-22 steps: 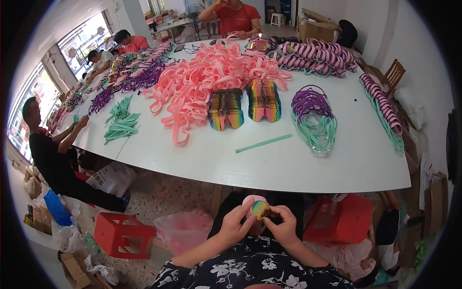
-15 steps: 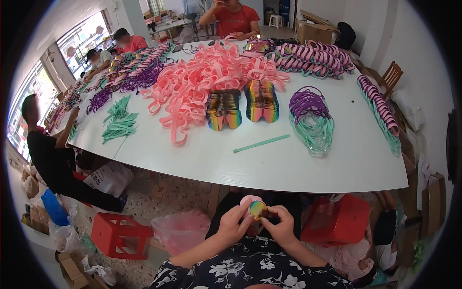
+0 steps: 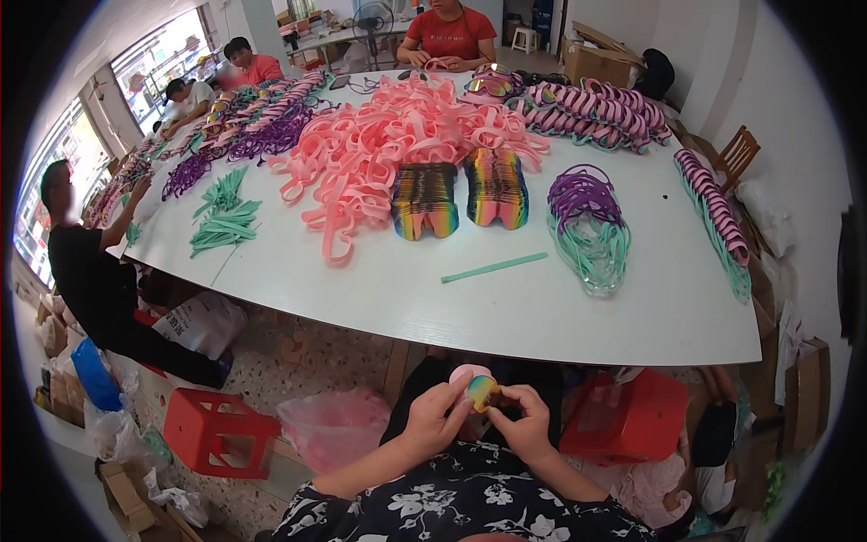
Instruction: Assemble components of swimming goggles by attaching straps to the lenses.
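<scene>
Both hands sit low in the lap, below the worktop (image 3: 506,316) edge. The left hand (image 3: 433,417) and right hand (image 3: 526,423) pinch a small rainbow-coloured lens piece (image 3: 483,391) between their fingers, with a pink frame part (image 3: 468,374) touching it just behind. Up on the worktop there's a pink pile of frames (image 3: 388,154), two stacks of rainbow lenses (image 3: 461,194) and a loose green strip (image 3: 495,267).

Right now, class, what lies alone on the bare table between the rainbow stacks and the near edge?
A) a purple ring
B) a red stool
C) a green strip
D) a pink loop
C: a single green strip lies by itself on the white table, nearer than the rainbow stacks.
</scene>
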`<state>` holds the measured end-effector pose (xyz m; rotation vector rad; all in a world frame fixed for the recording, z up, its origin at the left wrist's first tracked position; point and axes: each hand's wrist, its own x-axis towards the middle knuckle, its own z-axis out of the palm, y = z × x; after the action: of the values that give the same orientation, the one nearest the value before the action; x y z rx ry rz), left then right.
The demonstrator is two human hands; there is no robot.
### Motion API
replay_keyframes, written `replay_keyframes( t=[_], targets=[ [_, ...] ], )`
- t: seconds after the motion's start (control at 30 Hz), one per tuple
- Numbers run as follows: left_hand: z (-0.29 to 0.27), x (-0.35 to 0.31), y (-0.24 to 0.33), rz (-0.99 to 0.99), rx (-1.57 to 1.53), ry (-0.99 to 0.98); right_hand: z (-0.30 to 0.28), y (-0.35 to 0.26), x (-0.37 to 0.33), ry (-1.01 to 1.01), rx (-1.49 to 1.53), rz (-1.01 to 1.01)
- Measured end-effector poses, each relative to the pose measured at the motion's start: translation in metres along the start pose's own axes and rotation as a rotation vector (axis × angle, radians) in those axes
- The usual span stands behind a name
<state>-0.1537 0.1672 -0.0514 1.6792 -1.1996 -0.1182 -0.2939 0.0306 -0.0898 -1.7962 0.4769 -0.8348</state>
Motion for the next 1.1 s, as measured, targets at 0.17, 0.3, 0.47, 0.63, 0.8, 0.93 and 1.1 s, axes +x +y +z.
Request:
replay_keyframes(
  t=[0.17, 0.3, 0.47, 0.63, 0.8, 0.93, 1.1],
  targets=[
    [0.002, 0.003, 0.0, 0.027, -0.026, 0.052, 0.001, -0.003, 0.002, 0.021, 0.023, -0.007],
    [-0.001, 0.002, 0.0, 0.052, 0.001, 0.071, -0.003, -0.002, 0.004, -0.058, -0.035, -0.103],
    [-0.003, 0.005, 0.0, 0.094, 0.011, 0.095, 0.002, -0.004, 0.01, -0.018, 0.04, -0.073],
    [-0.005, 0.004, -0.006, 0.098, 0.011, 0.124, 0.004, 0.002, 0.005, -0.091, 0.017, -0.067],
    [-0.004, 0.01, -0.008, 0.1, 0.002, 0.138, 0.004, 0.007, 0.008, -0.12, 0.006, -0.065],
    [-0.002, 0.003, -0.013, 0.095, -0.035, 0.18, 0.01, 0.002, 0.009, -0.074, 0.016, -0.031],
    [0.0, 0.0, -0.012, 0.072, -0.002, 0.128, 0.01, 0.002, 0.004, -0.066, 0.034, 0.019]
  ],
)
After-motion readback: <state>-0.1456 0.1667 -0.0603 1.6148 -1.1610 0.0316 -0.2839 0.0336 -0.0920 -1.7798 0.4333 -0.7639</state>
